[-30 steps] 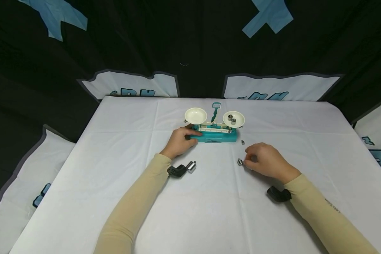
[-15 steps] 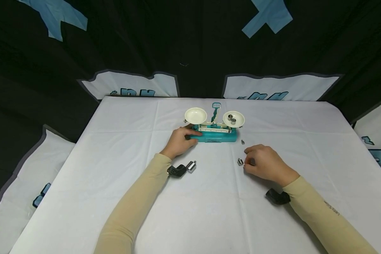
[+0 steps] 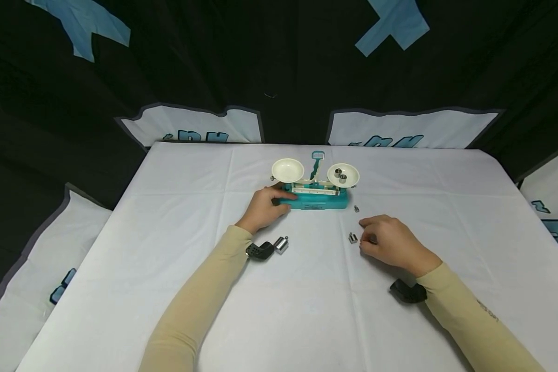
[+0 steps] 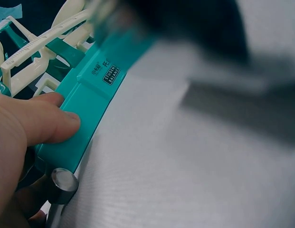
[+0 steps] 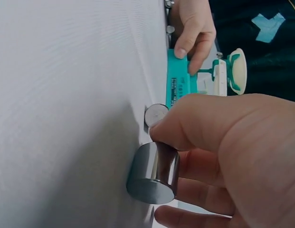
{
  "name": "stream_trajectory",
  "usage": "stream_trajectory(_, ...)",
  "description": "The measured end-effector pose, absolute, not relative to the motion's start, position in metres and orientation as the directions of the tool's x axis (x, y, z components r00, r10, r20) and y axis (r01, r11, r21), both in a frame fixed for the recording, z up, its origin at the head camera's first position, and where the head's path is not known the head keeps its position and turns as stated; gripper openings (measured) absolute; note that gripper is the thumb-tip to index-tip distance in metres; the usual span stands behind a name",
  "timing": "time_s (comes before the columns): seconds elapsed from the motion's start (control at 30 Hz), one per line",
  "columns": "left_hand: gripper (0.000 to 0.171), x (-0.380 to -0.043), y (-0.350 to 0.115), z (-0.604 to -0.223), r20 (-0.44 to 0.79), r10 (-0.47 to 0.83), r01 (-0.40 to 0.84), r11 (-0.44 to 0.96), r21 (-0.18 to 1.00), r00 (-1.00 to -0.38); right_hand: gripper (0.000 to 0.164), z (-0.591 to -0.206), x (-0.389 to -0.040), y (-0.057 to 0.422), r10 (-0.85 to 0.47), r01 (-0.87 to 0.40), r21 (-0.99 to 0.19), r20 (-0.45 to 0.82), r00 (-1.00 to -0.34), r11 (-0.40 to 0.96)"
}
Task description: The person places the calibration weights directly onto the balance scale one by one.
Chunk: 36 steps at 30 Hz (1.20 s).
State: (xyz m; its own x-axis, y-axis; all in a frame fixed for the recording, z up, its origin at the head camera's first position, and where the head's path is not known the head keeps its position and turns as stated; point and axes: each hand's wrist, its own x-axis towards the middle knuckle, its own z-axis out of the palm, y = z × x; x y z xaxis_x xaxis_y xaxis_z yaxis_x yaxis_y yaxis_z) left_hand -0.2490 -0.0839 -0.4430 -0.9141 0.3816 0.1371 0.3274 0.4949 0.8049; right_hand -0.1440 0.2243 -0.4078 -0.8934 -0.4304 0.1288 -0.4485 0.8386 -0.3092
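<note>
Only the right wrist view shows the metal cylinder [image 5: 153, 173] pinched by the curled right hand [image 3: 390, 242]. The left hand [image 3: 262, 205] grips the teal balance [image 3: 321, 201] between thumb and fingers.

Best text of the lot was on the teal balance [image 4: 88, 114]: a little black badge [image 4: 111, 75] on its base read STUDENT BALANCE in the left wrist view. Next to it sat some small dark characters [image 4: 100, 67], maybe Chinese, but honestly too fuzzy to swear to. The cream beam [image 4: 45, 39] had ruler-style tick marks, with any numbers too tiny to make out. The right sleeve [image 3: 474, 305] carried faint dark lettering nobody could've read, and the blue letters [image 3: 200, 136] on the white panels were cut off.
</note>
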Motion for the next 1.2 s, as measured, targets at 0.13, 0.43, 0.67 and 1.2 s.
stream_trajectory(0.13, 0.028, -0.249, -0.084, -0.443, 0.144, 0.383, 0.334, 0.494, 0.803, -0.913, 0.012, -0.406, -0.143, 0.227, -0.423, -0.438, -0.35, 0.123, -0.898, 0.828)
stream_trajectory(0.43, 0.028, -0.25, -0.084, -0.442, 0.155, 0.39, 0.349, 0.497, 0.795, -0.908, 0.008, -0.403, -0.142, 0.232, -0.377, -0.381, -0.421, 0.097, -0.921, 0.823)
stream_trajectory(0.67, 0.027, -0.249, -0.084, -0.442, 0.151, 0.385, 0.343, 0.501, 0.795, -0.911, 0.002, -0.406, -0.144, 0.235, -0.358, -0.362, -0.473, 0.102, -0.928, 0.803)
stream_trajectory(1.2, 0.027, -0.249, -0.084, -0.444, 0.147, 0.383, 0.341, 0.509, 0.79, -0.912, 0.011, -0.416, -0.148, 0.24, -0.222, -0.252, -0.6, 0.125, -0.967, 0.759)
